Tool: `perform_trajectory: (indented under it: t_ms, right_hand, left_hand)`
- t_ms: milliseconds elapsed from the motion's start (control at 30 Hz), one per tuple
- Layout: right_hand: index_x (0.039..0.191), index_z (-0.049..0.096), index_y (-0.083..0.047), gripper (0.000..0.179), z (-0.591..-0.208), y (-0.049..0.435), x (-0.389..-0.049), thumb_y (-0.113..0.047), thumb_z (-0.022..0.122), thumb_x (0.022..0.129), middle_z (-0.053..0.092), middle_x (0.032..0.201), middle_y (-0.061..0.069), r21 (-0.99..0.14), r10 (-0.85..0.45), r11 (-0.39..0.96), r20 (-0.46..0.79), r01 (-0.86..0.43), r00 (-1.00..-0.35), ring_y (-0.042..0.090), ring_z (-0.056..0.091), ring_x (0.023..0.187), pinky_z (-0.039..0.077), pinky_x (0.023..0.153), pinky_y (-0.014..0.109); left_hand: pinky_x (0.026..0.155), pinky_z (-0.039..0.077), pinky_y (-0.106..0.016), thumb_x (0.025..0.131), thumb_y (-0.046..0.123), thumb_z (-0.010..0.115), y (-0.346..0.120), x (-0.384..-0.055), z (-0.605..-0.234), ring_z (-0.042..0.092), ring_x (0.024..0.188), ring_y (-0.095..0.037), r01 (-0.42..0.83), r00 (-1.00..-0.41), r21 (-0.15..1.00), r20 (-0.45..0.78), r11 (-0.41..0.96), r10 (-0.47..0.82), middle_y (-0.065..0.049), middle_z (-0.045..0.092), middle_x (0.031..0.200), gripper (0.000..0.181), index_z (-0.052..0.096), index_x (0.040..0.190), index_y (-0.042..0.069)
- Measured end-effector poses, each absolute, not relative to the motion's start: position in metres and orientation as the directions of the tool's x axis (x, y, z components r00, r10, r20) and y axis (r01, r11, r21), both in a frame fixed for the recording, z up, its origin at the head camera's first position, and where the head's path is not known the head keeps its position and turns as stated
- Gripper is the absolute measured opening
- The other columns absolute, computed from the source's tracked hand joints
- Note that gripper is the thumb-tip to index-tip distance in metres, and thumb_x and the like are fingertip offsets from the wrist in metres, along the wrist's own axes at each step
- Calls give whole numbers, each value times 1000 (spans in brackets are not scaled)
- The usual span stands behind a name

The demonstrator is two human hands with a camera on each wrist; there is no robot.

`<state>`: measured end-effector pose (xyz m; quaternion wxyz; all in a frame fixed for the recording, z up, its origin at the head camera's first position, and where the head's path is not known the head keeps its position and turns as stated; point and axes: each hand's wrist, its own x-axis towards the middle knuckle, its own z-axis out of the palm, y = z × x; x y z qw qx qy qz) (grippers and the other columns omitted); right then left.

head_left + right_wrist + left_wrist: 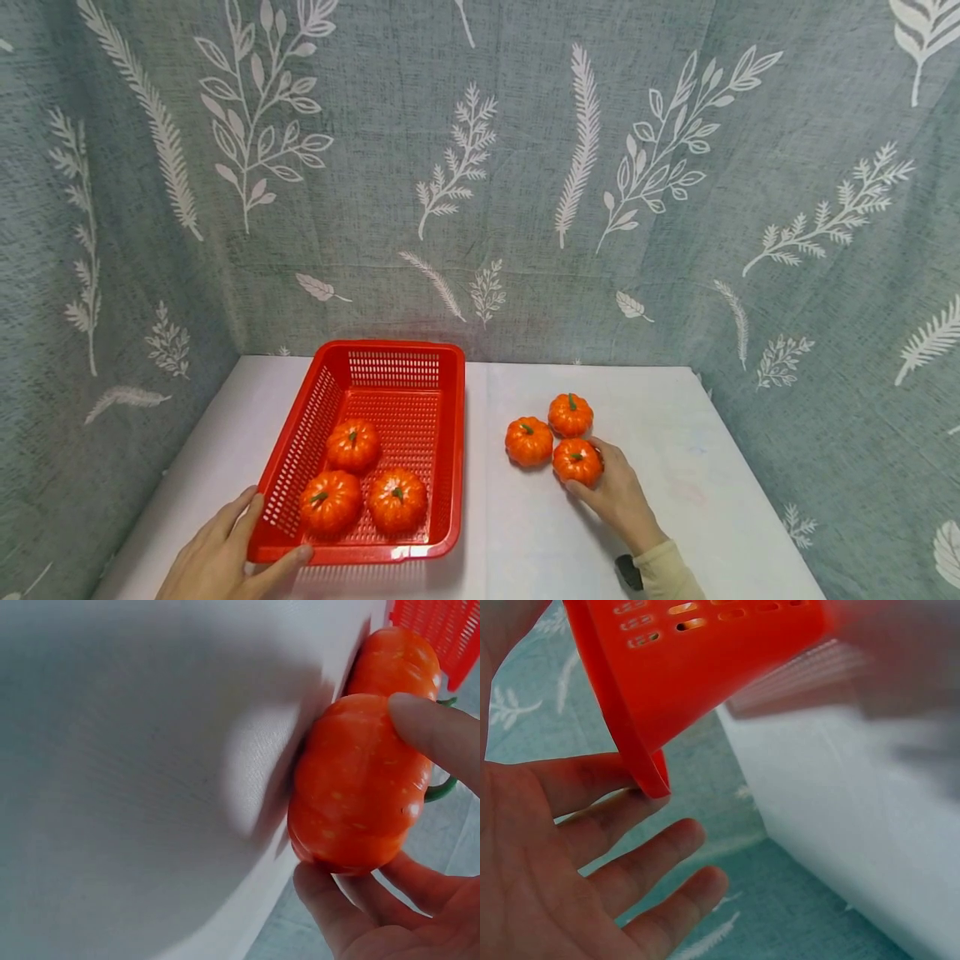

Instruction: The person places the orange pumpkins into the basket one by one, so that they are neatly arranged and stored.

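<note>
My right hand (618,496) holds a small orange pumpkin (577,463) with a green stem, thumb on one side and fingers on the other. In the right wrist view that pumpkin (356,795) sits close over the white tabletop. Two more pumpkins are just beyond it, one at the left (528,442) and one behind (571,415). At the near left corner of a red plastic basket (452,433), my left hand (217,550) touches the rim with fingers spread and fairly straight. The left wrist view shows fingertips against the rim (634,750).
Three pumpkins lie in the near part of the basket: one toward the middle (353,445), one at the left (331,502) and one at the right (397,501). Grey-green leaf-patterned cloth (525,192) walls the white table (540,542) at the back and sides.
</note>
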<state>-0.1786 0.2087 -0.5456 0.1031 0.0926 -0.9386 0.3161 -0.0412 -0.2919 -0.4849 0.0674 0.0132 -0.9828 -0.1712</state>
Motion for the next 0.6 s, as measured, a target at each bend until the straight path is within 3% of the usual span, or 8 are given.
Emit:
perform_trajectory:
  t_ms: [367,600]
  right_hand:
    - [140,49,5,79,-536,210,-175,-20,90,78,55,135,25,-595,-87,772,248,-222,-965,42,54,126,43,105,59]
    - [142,49,3,80,-530,207,-174,-18,90,77,57,132,23,-613,-78,751,287,-246,-955,38,59,118,48,100,55]
  left_hand:
    - [89,46,-70,82,71,69,-291,-43,-483,53,116,-56,-30,-995,331,84,943,-61,-35,49,138,105,49,139,-14]
    - [88,47,-70,81,69,72,-293,-42,-486,55,115,-55,-9,-991,337,120,941,-52,-35,51,136,103,51,137,-14]
